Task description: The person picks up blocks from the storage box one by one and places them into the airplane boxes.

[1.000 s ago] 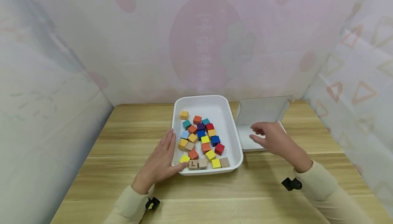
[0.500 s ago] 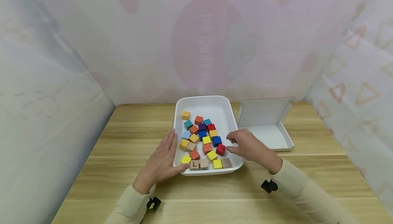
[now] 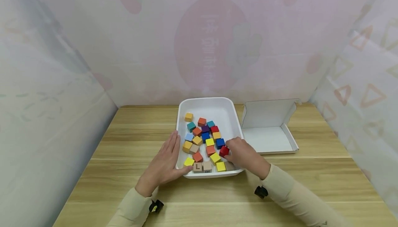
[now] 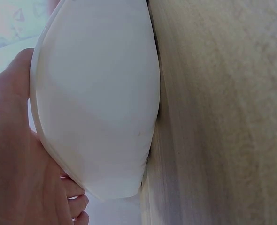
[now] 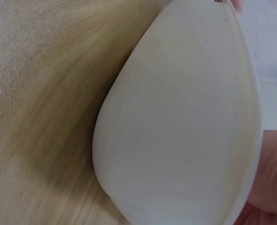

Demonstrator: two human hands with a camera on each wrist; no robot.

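Note:
A white tray point(image 3: 205, 99) on the wooden table holds several coloured cubes. My left hand point(image 3: 169, 154) lies flat on the table, its straight fingers resting against the tray's left wall. In the left wrist view the palm point(image 4: 11, 154) sits beside the tray's outer wall point(image 4: 101, 108). My right hand point(image 3: 232, 151) reaches into the tray's near right corner and pinches a red cube point(image 3: 223, 150) between thumb and fingers. The right wrist view shows only the tray's outer wall point(image 5: 185, 122) and a bit of my right hand point(image 5: 275, 180).
An open white cardboard box point(image 3: 268, 139) stands right of the tray, its lid upright at the back. Patterned curtain walls close in the table on the left, back and right. Bare wooden tabletop point(image 3: 130, 130) lies left of the tray.
My right hand moved left from over the cardboard box into the tray and took hold of the red cube. The left hand stayed against the tray's side.

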